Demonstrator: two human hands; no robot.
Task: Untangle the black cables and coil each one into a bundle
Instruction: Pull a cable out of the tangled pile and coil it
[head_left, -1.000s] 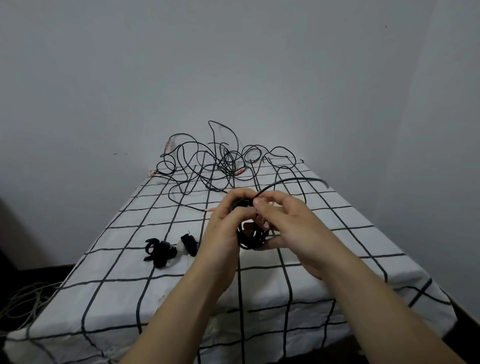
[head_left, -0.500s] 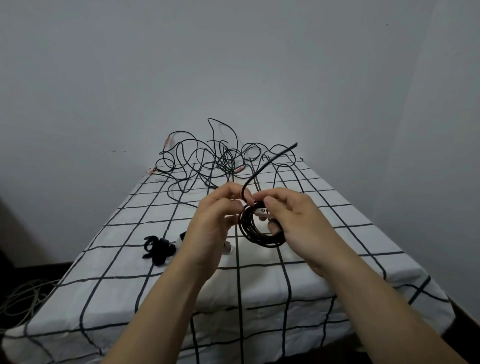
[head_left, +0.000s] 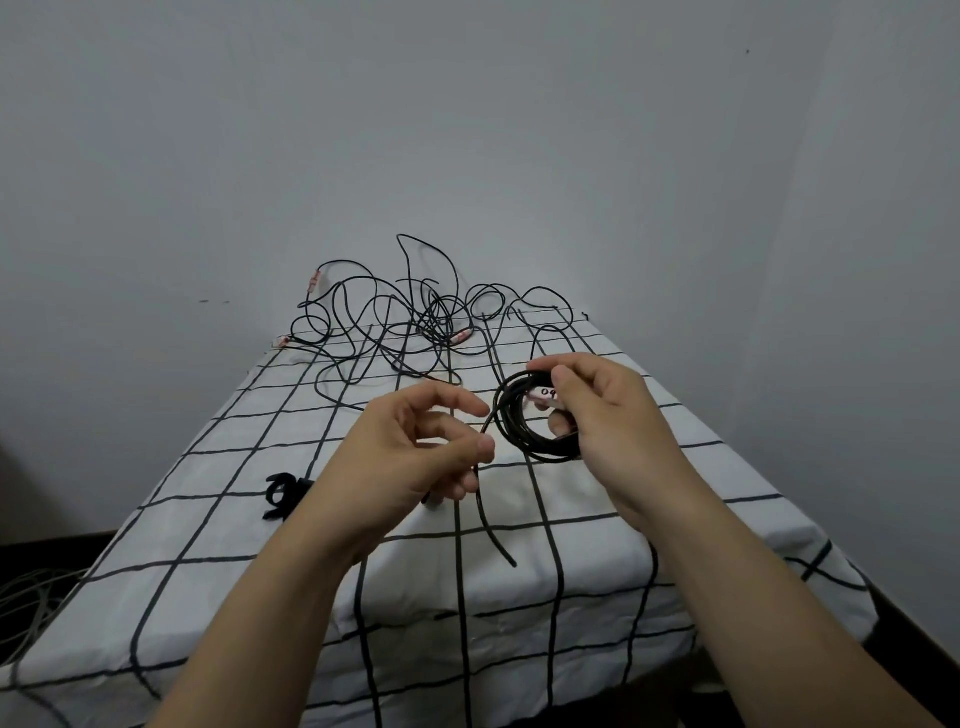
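Your right hand (head_left: 615, 421) has its fingers pinched on the neat black coil (head_left: 537, 454), white tag (head_left: 543, 397) showing, tail (head_left: 493, 530) dangling. Your left hand (head_left: 410, 462) curls its fingers loosely beside the tail; grip unclear.

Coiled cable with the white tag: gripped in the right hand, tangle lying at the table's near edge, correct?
Not the near edge: the head view shows the tangle at the far end of the table. The right hand does grip the coiled cable with the white tag.
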